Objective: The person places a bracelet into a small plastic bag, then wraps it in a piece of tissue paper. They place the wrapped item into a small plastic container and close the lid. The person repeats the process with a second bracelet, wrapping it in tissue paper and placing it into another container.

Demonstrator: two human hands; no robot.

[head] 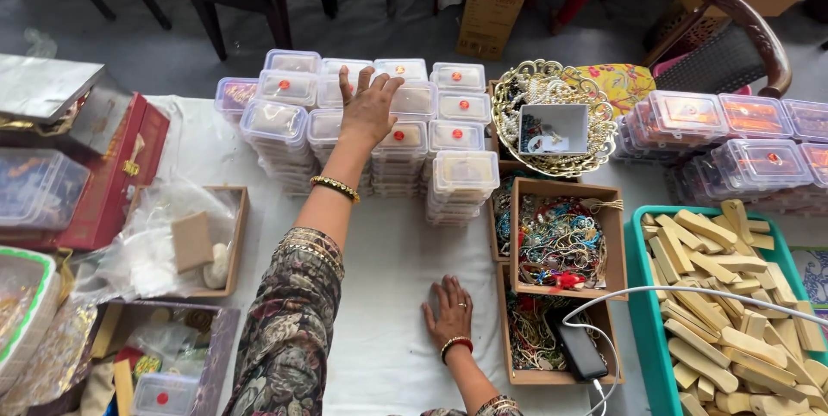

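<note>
Clear plastic boxes [405, 136] stand stacked upright under left hand [369, 110].

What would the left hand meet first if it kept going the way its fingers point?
The left hand already rests on the stacked clear plastic boxes. Straight on, it would likely meet the back row of lidded boxes, though depth is unclear.

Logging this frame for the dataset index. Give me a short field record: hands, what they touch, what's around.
left hand: stretched forward, palm down on stacked clear lidded boxes, fingers spread
right hand: flat on the white tablecloth, holding nothing
near right hand: open cardboard box of beaded jewellery; dark power bank with white cable
far right: green tray of wooden blocks
centre back: gold filigree basket
left side: red case
</note>
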